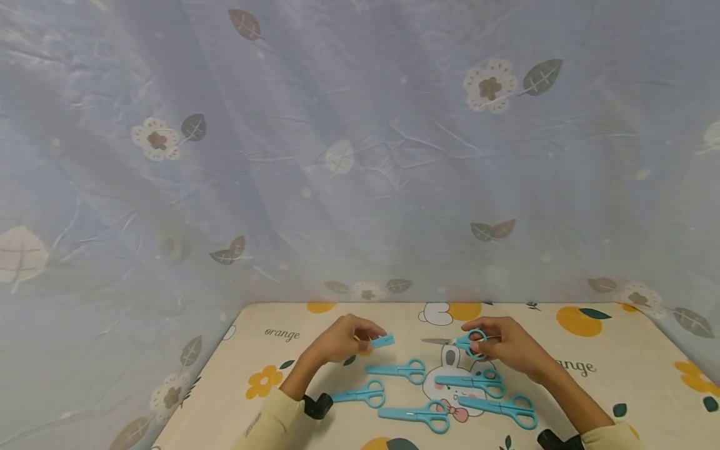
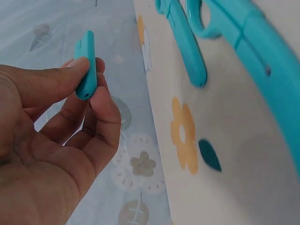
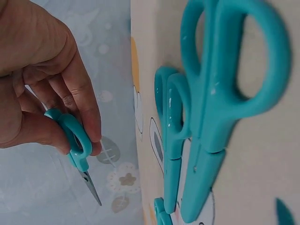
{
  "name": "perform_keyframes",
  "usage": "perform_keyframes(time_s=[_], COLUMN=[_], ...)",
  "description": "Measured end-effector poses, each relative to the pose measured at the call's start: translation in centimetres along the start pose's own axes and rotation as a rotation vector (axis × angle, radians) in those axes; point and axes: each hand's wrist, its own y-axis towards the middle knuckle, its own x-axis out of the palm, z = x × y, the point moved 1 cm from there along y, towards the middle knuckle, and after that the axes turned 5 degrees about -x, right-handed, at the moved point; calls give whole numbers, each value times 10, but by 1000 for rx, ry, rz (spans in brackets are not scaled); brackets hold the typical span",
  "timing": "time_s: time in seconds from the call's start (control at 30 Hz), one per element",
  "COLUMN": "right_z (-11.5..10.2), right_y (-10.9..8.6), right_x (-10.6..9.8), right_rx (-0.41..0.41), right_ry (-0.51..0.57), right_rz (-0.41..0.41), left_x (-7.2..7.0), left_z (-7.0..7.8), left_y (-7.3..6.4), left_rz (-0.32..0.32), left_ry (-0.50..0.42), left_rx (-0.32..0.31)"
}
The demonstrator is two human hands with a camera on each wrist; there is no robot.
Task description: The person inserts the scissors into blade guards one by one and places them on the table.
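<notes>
Between thumb and fingers, my left hand [image 1: 341, 338] pinches a light blue scissors cover [image 1: 383, 340]. In the left wrist view the cover [image 2: 86, 65] stands nearly upright in the fingertips. My right hand [image 1: 509, 344] grips a small pair of scissors [image 1: 471, 344] by its blue handle loops. Its bare metal blades [image 3: 90, 187] point left toward the cover in the head view, with a gap between the two. Both hands are above the far part of the table, behind several covered blue scissors [image 1: 402, 370].
More covered scissors lie in front of the hands, among them one pair [image 1: 416, 414] at the near middle and another [image 1: 500, 409] to the right. The tablecloth [image 1: 225, 412] has orange, flower and rabbit prints. A pale patterned curtain [image 1: 360, 206] hangs behind the table.
</notes>
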Motion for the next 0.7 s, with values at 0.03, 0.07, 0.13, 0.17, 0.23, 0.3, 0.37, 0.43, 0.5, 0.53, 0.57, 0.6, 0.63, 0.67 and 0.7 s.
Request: perform_keyframes(time_s=[0.03, 0.07, 0.13, 0.17, 0.23, 0.3, 0.37, 0.43, 0.5, 0.53, 0.57, 0.6, 0.63, 0.67, 0.7], right_z=[0, 1, 1, 1, 2, 3, 4, 5, 6, 6, 6, 7, 6, 6, 6], right_y=[-3, -5, -10, -13, -17, -22, -27, -32, -35, -37, -39, -41, -42, -43, -45], right_x=[-1, -1, -2, -2, -2, -2, -1, -1, 0, 0, 0, 0, 0, -1, -1], right_rx=[7, 15, 33, 44, 61, 76, 83, 94, 107, 114, 121, 125, 130, 128, 132], right_ry=[6, 12, 22, 29, 49, 78, 101, 118, 130, 137, 149, 159, 170, 174, 177], right_rz=[-2, -3, -1, 2, 4, -1, -8, -14, -13, -11, -10, -9, -10, -12, -12], left_x=[1, 3, 6, 7, 9, 11, 12, 14, 15, 16, 17, 18, 18, 19, 19], left_z=[1, 2, 3, 4, 6, 8, 10, 12, 14, 15, 16, 16, 17, 17, 17], left_y=[-1, -1, -2, -2, -2, -3, -3, -3, -4, -4, -5, -5, -6, -6, -6], left_rz=[-5, -12, -21, -26, -35, -46, -56, -68, -82, -89, -98, -107, -115, -124, -131], left_ry=[-11, -24, -39, -44, -58, -72, -84, -102, -123, -134, -152, -167, -183, -200, -215], left_rx=[-9, -15, -31, -35, -42, -46, -46, -44, -43, -45, -45, -45, -46, -52, -54])
